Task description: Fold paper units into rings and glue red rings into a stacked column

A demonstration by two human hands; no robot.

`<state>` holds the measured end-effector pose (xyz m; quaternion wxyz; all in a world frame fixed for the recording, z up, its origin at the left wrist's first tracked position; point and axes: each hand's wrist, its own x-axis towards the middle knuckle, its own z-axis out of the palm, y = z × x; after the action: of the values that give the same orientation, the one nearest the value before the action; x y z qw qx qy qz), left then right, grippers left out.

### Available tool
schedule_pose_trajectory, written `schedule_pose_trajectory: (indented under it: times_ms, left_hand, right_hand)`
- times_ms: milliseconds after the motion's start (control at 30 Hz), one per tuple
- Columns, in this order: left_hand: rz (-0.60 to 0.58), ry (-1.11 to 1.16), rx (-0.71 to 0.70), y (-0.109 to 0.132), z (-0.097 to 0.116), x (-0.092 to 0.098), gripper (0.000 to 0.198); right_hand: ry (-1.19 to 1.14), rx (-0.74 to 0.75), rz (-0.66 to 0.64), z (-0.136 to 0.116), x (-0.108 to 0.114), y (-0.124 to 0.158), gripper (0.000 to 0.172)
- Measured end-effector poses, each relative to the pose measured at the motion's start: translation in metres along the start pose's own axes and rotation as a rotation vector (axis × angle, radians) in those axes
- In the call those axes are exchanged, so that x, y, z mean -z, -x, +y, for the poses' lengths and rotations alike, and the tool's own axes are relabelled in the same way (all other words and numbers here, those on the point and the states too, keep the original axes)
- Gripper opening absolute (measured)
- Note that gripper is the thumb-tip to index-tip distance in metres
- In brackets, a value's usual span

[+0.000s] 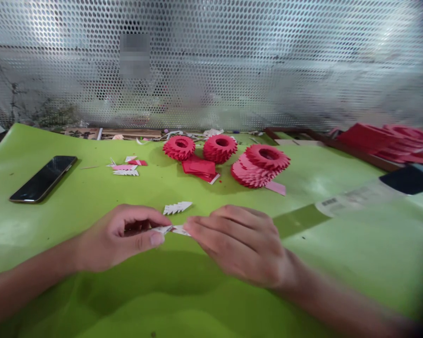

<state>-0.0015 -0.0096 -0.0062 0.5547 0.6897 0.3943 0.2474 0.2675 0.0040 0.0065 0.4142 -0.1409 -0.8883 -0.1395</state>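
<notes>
Green table [356,281] fills most of my feed. Right hand [239,246], left hand [123,239]: near each other over table, each pinched on folded white paper [181,230] between them. Whether ends interlock, cannot tell. Judged risk: uneven pull could tear or unfold it. White zigzag piece [178,208] just beyond; forward drift could knock it.

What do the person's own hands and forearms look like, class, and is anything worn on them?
The left hand and right hand are bare, with no gloves or rings visible. The left forearm and right forearm show no watch; no sleeve is discernible.
</notes>
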Motion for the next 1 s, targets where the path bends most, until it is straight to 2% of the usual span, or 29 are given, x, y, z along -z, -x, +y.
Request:
schedule_pose_trajectory:
  times_ms: [267,467,833,1000]
  left_hand:
    - [0.021,-0.029,-0.003,0.0014,0.0003,-0.002,0.036]
    - [0.029,-0.043,-0.042,0.0013,-0.0012,-0.0001,0.034]
    - [0.032,-0.035,0.03,0.0025,-0.0029,0.0005,0.039]
    - [0.028,-0.037,0.02,0.0032,-0.0047,0.001,0.038]
  right_hand:
    - [0.007,0.009,-0.046,-0.0002,0.0043,0.0001,0.017]
    - [0.003,0.029,-0.027,0.0014,0.0038,0.0029,0.022]
    - [0.004,0.013,-0.031,0.0013,0.002,0.0035,0.02]
    - [0.021,0.019,-0.038,0.002,0.0028,0.004,0.023]
